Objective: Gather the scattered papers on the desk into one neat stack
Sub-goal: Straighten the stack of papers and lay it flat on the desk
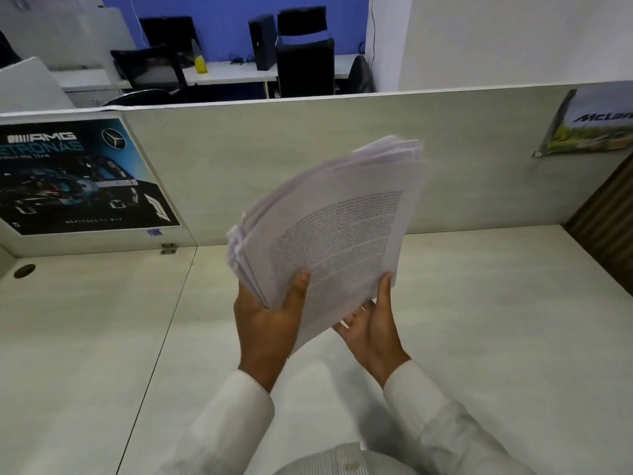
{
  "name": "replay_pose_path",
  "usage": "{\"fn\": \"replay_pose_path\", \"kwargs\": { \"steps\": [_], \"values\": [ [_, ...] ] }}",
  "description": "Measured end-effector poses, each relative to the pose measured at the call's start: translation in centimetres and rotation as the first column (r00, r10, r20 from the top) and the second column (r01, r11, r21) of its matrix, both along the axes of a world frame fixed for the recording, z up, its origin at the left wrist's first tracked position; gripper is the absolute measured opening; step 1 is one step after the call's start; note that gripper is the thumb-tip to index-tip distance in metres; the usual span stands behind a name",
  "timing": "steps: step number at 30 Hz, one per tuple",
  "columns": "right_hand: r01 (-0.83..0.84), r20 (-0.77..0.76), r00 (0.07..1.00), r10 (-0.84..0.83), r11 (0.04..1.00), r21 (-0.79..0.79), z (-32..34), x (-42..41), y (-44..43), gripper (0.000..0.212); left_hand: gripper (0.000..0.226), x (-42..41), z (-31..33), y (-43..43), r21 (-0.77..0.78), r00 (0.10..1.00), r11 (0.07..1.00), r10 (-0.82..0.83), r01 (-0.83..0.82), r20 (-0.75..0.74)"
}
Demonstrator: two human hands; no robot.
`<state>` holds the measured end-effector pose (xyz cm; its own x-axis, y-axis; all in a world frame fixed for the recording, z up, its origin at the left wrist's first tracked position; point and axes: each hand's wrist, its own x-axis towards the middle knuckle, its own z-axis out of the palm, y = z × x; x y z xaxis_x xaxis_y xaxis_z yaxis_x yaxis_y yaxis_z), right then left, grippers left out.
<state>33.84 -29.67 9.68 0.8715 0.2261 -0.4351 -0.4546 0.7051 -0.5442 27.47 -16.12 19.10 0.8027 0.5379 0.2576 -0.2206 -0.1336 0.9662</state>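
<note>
Both arms reach up over the pale grey desk [496, 320]. The left grip [270, 317] pinches one loose stack of white printed papers [335, 234], thumb on top, up in the air. The right grip [371, 327] clasps its other side. Two posters: a dark poster [78, 176] says "AMG", a pale poster [592, 121] says "McLar".
</note>
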Motion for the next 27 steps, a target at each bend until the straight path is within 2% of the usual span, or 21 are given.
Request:
{"fn": "replay_pose_path", "kwargs": {
  "steps": [4, 6, 8, 10, 12, 13, 15, 18, 21, 27],
  "values": [
    [-0.068, -0.008, 0.998, 0.067, 0.995, -0.068, -0.5, -0.3, -0.7, 0.06, 0.018, 1.4, -0.5, 1.9, -0.033, 0.995, 0.997, -0.065, 0.063, -0.071],
    [-0.048, -0.044, 0.998, 0.038, 0.968, -0.245, -1.0, -0.2, -1.3, 0.052, 0.014, 1.9, -1.1, 2.9, -0.048, 0.989, 0.994, -0.106, 0.101, -0.103],
    [-0.045, -0.056, 0.998, 0.019, 0.857, -0.513, -1.8, 0.2, -2.5, 0.072, 0.014, 2.2, -1.6, 4.1, -0.052, 0.974, 0.988, -0.151, 0.144, -0.167],
    [-0.082, -0.001, 0.994, 0.112, 0.721, -0.688, -2.3, 0.2, -4.0, 0.095, 0.013, 2.3, -2.2, 5.5, -0.091, 0.942, 0.974, -0.225, 0.209, -0.25],
    [-0.156, 0.053, 0.961, 0.27, 0.695, -0.702, -2.7, 0.2, -5.3, 0.098, 0.014, 2.3, -3.0, 6.6, -0.162, 0.893, 0.946, -0.319, 0.28, -0.317],
    [-0.205, 0.07, 0.937, 0.341, 0.703, -0.681, -2.6, 0.2, -5.8, 0.09, 0.016, 2.3, -3.5, 6.9, -0.202, 0.868, 0.93, -0.361, 0.307, -0.342],
    [-0.269, 0.108, 0.897, 0.428, 0.723, -0.637, -1.9, 0.0, -5.5, 0.06, 0.022, 2.3, -4.7, 6.7, -0.289, 0.815, 0.898, -0.428, 0.333, -0.39],
    [-0.203, 0.118, 0.918, 0.378, 0.706, -0.679, -1.6, -0.1, -3.5, 0.032, 0.022, 2.3, -6.6, 5.5, -0.346, 0.782, 0.896, -0.42, 0.278, -0.46],
    [-0.1, 0.144, 0.94, 0.31, 0.653, -0.751, -1.6, -0.2, -2.0, 0.027, 0.023, 2.4, -7.6, 4.8, -0.321, 0.804, 0.928, -0.333, 0.188, -0.492],
    [0.072, 0.29, 0.934, 0.208, 0.686, -0.724, 0.4, 0.0, -2.6, 0.022, 0.024, 2.6, -6.3, 5.3, -0.252, 0.87, 0.943, -0.303, 0.216, -0.389]
  ]
}}
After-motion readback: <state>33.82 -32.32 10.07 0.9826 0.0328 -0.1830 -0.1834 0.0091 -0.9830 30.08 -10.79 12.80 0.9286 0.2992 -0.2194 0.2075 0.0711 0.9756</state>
